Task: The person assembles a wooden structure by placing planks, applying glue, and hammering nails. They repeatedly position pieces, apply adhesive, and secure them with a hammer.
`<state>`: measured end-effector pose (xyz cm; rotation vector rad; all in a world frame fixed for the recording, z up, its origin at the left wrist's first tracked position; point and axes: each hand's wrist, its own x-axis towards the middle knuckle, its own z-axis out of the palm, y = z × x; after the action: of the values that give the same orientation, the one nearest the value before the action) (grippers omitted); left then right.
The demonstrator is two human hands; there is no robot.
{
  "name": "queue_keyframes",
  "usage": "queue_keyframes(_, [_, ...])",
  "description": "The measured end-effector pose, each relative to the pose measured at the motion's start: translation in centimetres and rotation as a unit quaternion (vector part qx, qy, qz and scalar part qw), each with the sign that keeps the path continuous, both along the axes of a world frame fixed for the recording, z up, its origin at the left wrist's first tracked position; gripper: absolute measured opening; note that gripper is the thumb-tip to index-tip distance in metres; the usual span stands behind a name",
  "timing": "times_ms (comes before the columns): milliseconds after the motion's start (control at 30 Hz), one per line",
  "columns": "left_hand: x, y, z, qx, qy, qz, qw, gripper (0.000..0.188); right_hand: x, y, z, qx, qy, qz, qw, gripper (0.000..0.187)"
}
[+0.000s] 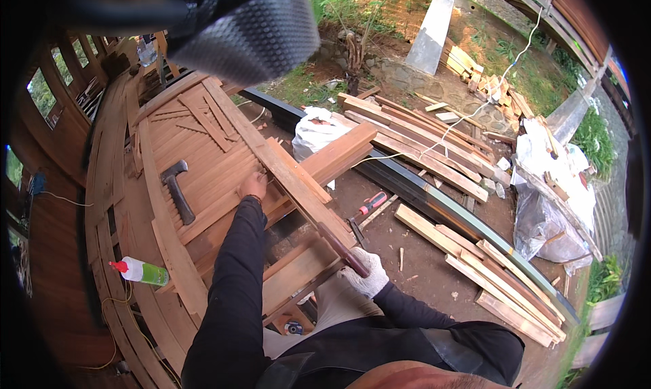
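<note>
My bare left hand (253, 185) rests on the slatted wooden panel (203, 151) beside its long edge board (271, 151). Its fingers are curled in, and whatever they pinch is hidden. At the board's near end, my right hand (366, 272), in a white glove, is closed round a dark reddish-brown bar (342, 249). That bar lies along the board's end and is slightly blurred. Just beyond the glove is a tool with a red and black handle (372, 202) and a metal part. A hatchet (179, 193) with a dark handle lies on the panel, left of my left hand.
A white glue bottle (146, 272) with a red cap lies on the planks to the left. Several thick beams (339, 155) stick out beyond the panel. Timber (481, 274), a long dark metal beam (420, 199) and white sacks (553, 185) lie on the ground at right.
</note>
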<state>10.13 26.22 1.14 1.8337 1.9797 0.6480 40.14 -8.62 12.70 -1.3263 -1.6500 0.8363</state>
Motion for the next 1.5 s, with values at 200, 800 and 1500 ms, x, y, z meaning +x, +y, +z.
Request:
queue_keyframes(200, [2.7,-1.3,1.8,-0.019,0.063,-0.03,0.997,0.048,1.1,-2.2,-0.5,-0.101,0.095,-0.051,0.989,0.026])
queue_keyframes(800, [0.6,-1.0,0.6,0.026,0.025,-0.008,0.999,0.045,2.4,-3.3,-0.2,-0.042,0.006,0.003,0.999,0.029])
queue_keyframes(1500, [2.4,-2.1,1.7,0.031,0.045,-0.002,0.999,0.047,3.2,-4.7,0.8,-0.076,0.03,-0.022,0.996,0.026])
